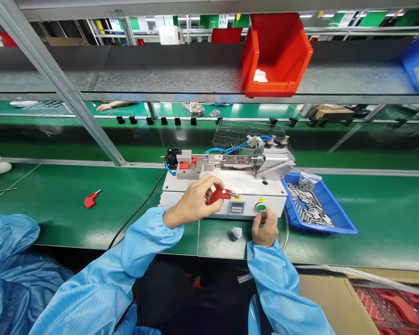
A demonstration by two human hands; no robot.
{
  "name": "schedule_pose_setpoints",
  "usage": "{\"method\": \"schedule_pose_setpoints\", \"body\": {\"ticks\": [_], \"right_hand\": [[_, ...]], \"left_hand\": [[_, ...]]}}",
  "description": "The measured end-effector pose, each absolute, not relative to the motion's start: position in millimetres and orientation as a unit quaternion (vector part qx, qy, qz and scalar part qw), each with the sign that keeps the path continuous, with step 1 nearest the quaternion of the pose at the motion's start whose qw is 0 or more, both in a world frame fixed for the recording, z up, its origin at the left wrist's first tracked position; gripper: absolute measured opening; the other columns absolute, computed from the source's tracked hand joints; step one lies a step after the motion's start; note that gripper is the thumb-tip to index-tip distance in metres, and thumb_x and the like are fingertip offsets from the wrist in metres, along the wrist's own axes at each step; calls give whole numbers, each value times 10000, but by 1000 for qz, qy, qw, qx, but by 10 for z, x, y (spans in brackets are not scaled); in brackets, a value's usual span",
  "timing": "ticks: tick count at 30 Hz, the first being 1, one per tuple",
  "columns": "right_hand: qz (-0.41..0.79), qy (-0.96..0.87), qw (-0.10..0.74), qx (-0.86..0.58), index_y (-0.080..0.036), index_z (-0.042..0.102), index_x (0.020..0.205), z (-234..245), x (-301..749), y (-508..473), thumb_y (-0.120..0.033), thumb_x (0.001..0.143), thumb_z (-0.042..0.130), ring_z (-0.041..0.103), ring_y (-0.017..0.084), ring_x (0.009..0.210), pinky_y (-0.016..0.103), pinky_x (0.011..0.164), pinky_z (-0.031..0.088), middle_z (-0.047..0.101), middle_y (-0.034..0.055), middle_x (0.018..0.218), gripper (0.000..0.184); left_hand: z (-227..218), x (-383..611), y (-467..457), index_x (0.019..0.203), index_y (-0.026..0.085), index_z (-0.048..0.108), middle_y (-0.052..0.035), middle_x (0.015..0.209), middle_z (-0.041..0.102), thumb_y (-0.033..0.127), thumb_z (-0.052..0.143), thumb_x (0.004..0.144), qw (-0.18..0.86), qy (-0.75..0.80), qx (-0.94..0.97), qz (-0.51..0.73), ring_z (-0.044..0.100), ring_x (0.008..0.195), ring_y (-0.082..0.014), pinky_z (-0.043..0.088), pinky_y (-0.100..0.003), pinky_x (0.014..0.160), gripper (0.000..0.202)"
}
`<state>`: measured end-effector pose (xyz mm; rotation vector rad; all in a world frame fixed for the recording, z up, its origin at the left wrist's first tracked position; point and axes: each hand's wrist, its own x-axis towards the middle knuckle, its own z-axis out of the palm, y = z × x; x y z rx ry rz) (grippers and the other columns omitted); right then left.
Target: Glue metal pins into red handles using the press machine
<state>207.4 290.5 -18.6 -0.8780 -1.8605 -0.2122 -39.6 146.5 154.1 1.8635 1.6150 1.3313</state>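
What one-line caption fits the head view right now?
Left hand holds a red part before a white bench machine, right hand at its green button, blue bin of metal pieces alongside.

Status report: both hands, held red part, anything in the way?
Left hand gripping red metal-tipped part. Right hand at green push button. Nearby small white-topped bottle blocks neither hand.

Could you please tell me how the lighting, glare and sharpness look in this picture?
Head view: bright overall light, with pale glare on the glossy green surface behind the machine; left hand and held red piece fairly sharp; counter markings too small to read; red parts at lower right look soft.
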Motion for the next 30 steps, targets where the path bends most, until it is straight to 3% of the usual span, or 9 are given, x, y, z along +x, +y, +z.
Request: {"method": "schedule_pose_setpoints", "body": {"ticks": [3,8,15,22,30], "right_hand": [[-79,-769,505,-384,-134,599,1363,-217,2072,2918,-243,1028,460,560,170,616,280,620,511,586,45,794,379],[-58,-762,501,-407,-135,620,1328,-241,2074,2929,-284,1031,456,573,176,625,293,626,536,584,51,790,371],[-60,-776,498,-383,-131,583,1397,-232,2077,2935,-227,1018,467,597,178,639,291,640,548,617,64,833,408],[-57,-768,495,-403,-134,585,1389,-271,2076,2930,-246,1020,463,594,179,643,297,645,549,609,66,835,404],[-23,-763,508,-399,-131,601,1370,-330,2065,2954,-254,1020,470,604,192,685,312,682,547,613,74,852,393]], "left_hand": [[1551,-369,1384,1142,173,601,-92,1118,660,380,689,935,418,469,580,518,644,716,-130,568,-265,665,306],[1535,-372,1328,1236,172,617,-154,1207,719,466,740,954,573,354,528,517,750,824,-215,600,-287,684,426],[1454,-412,1294,1340,166,636,-183,1222,746,437,732,971,606,335,503,518,779,811,-235,610,-303,702,468],[1475,-388,1233,1282,169,673,-141,1123,751,465,779,944,592,357,509,513,720,778,-180,586,-282,710,461],[1578,-357,1179,1225,128,694,-115,928,733,663,684,956,589,389,521,480,616,604,-123,518,-253,588,599]]}}
